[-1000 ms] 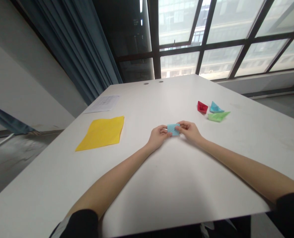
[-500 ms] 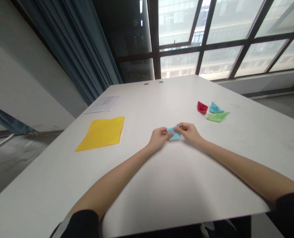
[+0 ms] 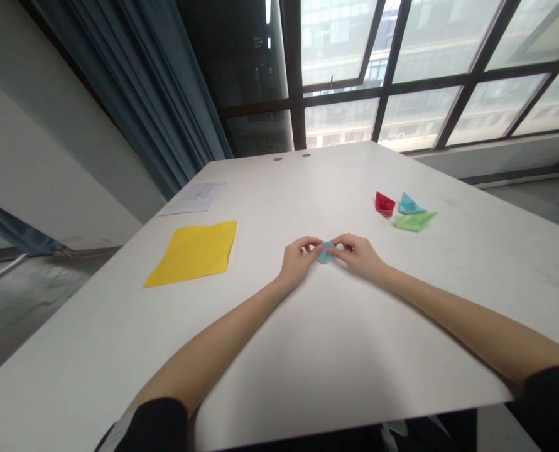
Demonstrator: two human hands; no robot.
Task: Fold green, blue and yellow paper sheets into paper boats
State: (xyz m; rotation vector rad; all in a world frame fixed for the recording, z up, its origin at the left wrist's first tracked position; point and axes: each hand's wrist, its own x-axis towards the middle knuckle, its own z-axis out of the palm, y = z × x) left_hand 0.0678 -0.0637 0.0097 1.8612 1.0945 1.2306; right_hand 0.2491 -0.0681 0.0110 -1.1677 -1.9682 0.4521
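Observation:
A small piece of folded light blue paper (image 3: pixel 325 253) is held between my two hands over the middle of the white table. My left hand (image 3: pixel 301 258) pinches its left side between thumb and fingers. On the right side, my right hand (image 3: pixel 357 255) grips it in the same way, thumb toward me. Only the middle of the paper shows; its edges are partly hidden under my fingertips.
A yellow sheet (image 3: pixel 195 254) lies on the white table (image 3: pixel 279 376) at the left, with a printed paper (image 3: pixel 195 198) behind it. Right of my hands are red (image 3: pixel 384 204), blue (image 3: pixel 410 205) and green (image 3: pixel 415 221) folded paper pieces.
The light blue paper looked wider and roughly rectangular before; now less of it shows and its outline is rounder. My fingers have shifted to its two sides.

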